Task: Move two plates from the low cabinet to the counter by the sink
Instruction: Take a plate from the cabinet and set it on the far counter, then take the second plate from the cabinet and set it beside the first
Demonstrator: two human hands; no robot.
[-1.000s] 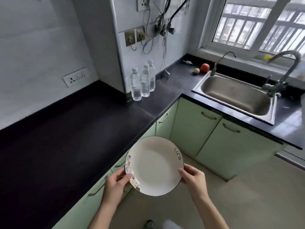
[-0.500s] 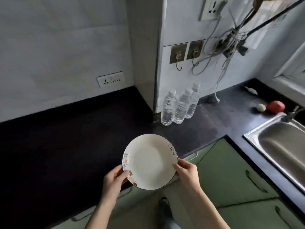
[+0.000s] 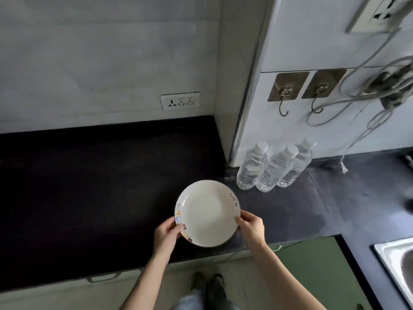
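Ceramic, by its gloss: a white plate [image 3: 206, 212] with a thin dark rim line, lettering on its right edge and small coloured pictures on its left edge. It is held face up over the near part of the dark counter [image 3: 89, 186], level or nearly so. Whether its base already touches the surface cannot be told.

Left hand [image 3: 166, 234]: fingers closed on the plate's left rim, thumb on top over the coloured pictures. Right hand [image 3: 251, 227]: fingers closed on the right rim, thumb on the upper face. The two grips sit roughly opposite each other.

Position: three water bottles [image 3: 271, 170] stand beyond the plate, near but apart from it. The sink [image 3: 395, 262] shows at the far right edge, well apart from the plate.

Handling assessment: stiff, brittle, moderately heavy for its size; the glaze is likely slick. The rim is the proper hold, with both hands opposed as now. Contact with the hard counter should be flat and gentle; an edge-first landing risks a chip.

Task status: only one plate is in view, so the second is judged outstanding.
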